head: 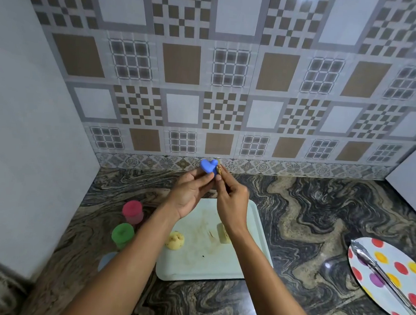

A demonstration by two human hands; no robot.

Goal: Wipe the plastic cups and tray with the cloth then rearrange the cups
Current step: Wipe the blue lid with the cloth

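My left hand (191, 192) holds a small blue heart-shaped plastic cup (208, 166) up above the counter. My right hand (231, 203) pinches a small yellowish cloth (219, 170) against the cup's right side. Below my hands lies a pale tray (253, 234) smeared with brown stains. On it sit a round yellow cup (175, 240) and a rectangular yellow piece (223, 233), partly hidden by my right wrist. Left of the tray, on the counter, stand a red cup (132, 211) and a green cup (122, 235).
A marbled stone counter (308, 225) runs to a tiled back wall. A polka-dot plate (391, 273) with metal tongs (385, 280) lies at the right. A white appliance (414, 181) stands far right. A pale blue disc (106, 261) peeks out beside my left forearm.
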